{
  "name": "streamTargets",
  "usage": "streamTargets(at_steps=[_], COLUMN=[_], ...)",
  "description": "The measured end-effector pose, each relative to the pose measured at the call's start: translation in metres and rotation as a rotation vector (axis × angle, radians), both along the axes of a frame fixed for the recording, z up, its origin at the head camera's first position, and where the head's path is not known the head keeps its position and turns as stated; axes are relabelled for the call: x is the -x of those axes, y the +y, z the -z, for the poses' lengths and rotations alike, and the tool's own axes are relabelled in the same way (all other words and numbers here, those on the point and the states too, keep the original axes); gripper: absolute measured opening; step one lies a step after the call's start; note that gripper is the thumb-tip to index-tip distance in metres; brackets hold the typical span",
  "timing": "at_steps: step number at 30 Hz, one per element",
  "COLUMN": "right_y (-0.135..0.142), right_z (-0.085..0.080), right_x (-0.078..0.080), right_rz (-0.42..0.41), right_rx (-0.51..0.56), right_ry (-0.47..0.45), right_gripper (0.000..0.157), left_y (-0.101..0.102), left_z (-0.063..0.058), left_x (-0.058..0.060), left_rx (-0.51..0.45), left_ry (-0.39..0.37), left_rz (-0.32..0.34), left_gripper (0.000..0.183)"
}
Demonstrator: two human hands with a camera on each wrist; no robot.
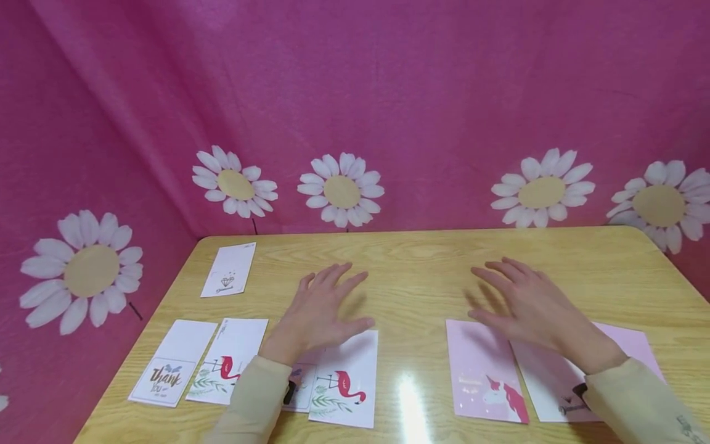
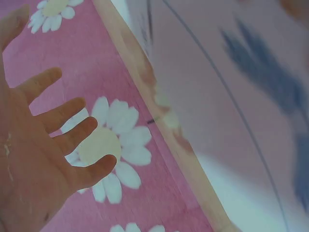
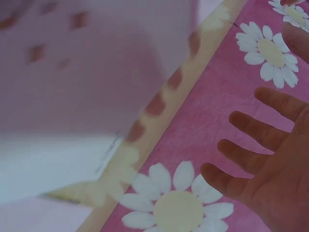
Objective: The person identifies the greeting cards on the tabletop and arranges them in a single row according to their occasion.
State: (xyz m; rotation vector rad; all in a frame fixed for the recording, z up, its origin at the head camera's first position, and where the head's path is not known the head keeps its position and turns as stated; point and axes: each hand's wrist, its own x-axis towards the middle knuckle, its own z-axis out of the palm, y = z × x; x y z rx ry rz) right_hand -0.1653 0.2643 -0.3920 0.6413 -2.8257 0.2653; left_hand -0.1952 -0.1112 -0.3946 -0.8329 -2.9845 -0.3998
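My left hand hovers with spread fingers over the cards left of the middle, holding nothing. Beneath it lie a flamingo card and a card with a printed panel, partly hidden by the sleeve. On the right, my right hand is likewise spread in the air with nothing in it. Below that hand are a pink unicorn card and a white card with a diamond print, the latter partly covered by the forearm. Both wrist views show the hands' fingers apart, with blurred cards close to the cameras.
Farther left lie a "Thank you" card and another flamingo card. A white diamond card is near the back left corner of the wooden table. Another pink card shows at right. A pink daisy-printed curtain surrounds the table.
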Motion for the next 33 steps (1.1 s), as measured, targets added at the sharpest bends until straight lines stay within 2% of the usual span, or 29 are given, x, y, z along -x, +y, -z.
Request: streamTargets(at_steps=[4, 12, 20, 28, 33], right_y=[0.014, 0.045, 0.069, 0.087, 0.089], right_z=[0.004, 0.011, 0.018, 0.022, 0.023], right_x=[-0.008, -0.020, -0.032, -0.038, -0.038], right_rz=[0.034, 0.059, 0.078, 0.106, 0.103], right_rx=[0.008, 0.047, 0.023, -0.027, -0.054], right_ry=[-0.030, -0.016, -0.045, -0.170, -0.259], right_gripper=[0.077, 0.084, 0.094, 0.097, 0.102], left_y=[0.013, 0.042, 0.073, 0.110, 0.136], left_z=[0.000, 0.000, 0.003, 0.001, 0.000], left_x=[-0.001, -0.003, -0.010, -0.014, -0.013], left_rx=[-0.004, 0.023, 0.032, -0.007, 0.019], left_ry=[-0.004, -0.015, -0.049, -0.100, -0.094], left_rz=[0.040, 0.102, 0.165, 0.237, 0.268], left_gripper=[0.081, 0.080, 0.078, 0.074, 0.070])
